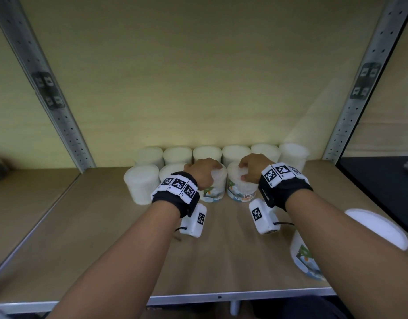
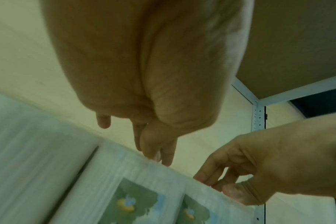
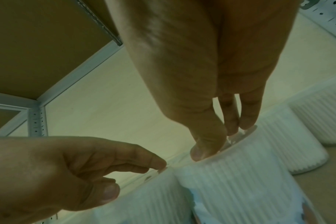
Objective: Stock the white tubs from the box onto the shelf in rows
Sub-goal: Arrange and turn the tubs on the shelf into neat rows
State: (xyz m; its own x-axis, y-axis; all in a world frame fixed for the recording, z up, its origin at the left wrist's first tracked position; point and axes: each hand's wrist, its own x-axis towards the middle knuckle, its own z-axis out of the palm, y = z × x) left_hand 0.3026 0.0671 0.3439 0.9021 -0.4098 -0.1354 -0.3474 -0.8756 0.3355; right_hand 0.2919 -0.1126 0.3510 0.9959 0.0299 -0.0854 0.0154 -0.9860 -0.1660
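Ribbed white plastic, probably light and a little slick, is taking a top-rim grip well: the left hand [image 1: 202, 172] and right hand [image 1: 252, 168] are each curling fingers over a white tub [image 1: 241, 186] standing in the shelf [image 1: 88, 226]'s second row.

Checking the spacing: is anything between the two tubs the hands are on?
No. In the head view the left hand and right hand each top a tub, the left tub and right tub side by side with only a thin gap.
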